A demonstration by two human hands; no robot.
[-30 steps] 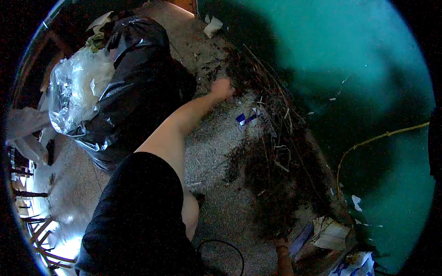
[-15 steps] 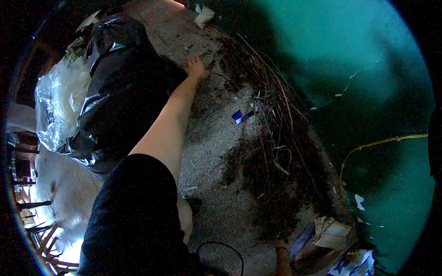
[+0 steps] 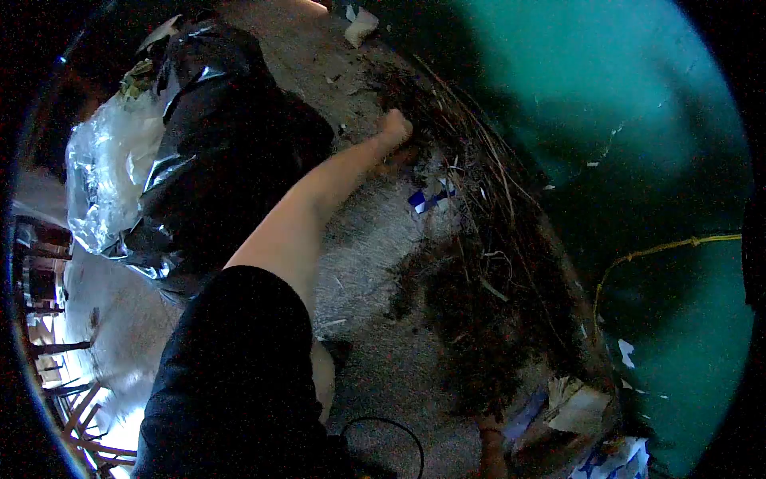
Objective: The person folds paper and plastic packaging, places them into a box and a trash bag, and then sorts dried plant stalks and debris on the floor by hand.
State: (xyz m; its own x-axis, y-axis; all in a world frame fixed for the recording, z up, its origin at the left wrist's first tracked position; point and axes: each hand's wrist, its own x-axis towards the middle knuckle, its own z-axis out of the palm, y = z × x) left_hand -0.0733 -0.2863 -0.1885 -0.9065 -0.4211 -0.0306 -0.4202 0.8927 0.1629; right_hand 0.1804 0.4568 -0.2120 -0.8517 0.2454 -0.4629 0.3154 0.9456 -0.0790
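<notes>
My left hand (image 3: pixel 395 128) is at the far end of a strip of dark debris (image 3: pixel 471 319), its fingers curled into a fist. Whatever it may hold is hidden. Long thin dry stems (image 3: pixel 499 176) lie just right of it, and a blue-and-white scrap (image 3: pixel 418 201) lies a little nearer to me. At the bottom of the view, my right hand (image 3: pixel 490 435) reaches into the near end of the debris. Only the wrist area shows there; the fingers are lost in the dark.
A black plastic bag (image 3: pixel 231 144) stands left of my arm, with clear plastic (image 3: pixel 112 176) against it. A green wall (image 3: pixel 590 72) with a yellow cord (image 3: pixel 678 243) borders the right side. Torn paper (image 3: pixel 578 405) lies near my right hand. Wooden legs (image 3: pixel 60 347) show far left.
My left hand has moved right, from beside the black bag to the debris edge, and its spread fingers have closed. The right hand has stayed about where it was.
</notes>
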